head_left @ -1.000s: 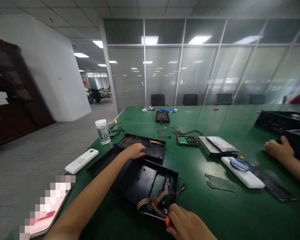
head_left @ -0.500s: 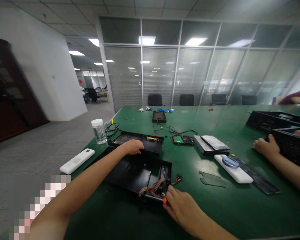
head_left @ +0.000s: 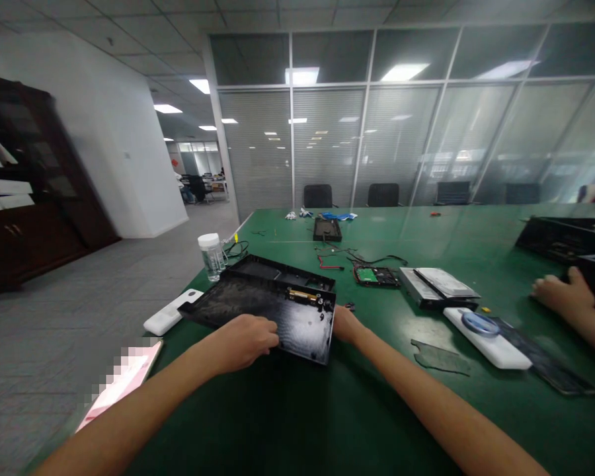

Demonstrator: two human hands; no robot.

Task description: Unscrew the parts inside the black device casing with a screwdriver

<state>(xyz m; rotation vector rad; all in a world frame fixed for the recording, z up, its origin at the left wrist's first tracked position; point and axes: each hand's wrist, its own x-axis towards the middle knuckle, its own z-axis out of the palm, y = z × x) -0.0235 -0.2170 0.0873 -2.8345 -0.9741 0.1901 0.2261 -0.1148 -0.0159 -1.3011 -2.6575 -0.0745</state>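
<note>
A flat black plastic casing (head_left: 272,316) is raised off the green table (head_left: 357,410) and tilted toward me, its textured face up and a brass part near its far right corner. My left hand (head_left: 248,340) is closed on its near edge. My right hand (head_left: 344,324) grips its right edge, with the fingers mostly hidden behind the casing. A second black casing (head_left: 282,270) lies flat just behind it.
A clear jar with a white lid (head_left: 212,256), a white remote-shaped device (head_left: 171,313) and a pink notebook (head_left: 123,380) sit at the left. A circuit board (head_left: 374,276), a hard drive (head_left: 439,285), a white block (head_left: 486,337) and another person's hand (head_left: 558,294) are at the right.
My right hand left the near corner with the coloured wires; the orange-tipped tool is out of view. Both hands now grip the casing, which has been lifted and turned textured face up.
</note>
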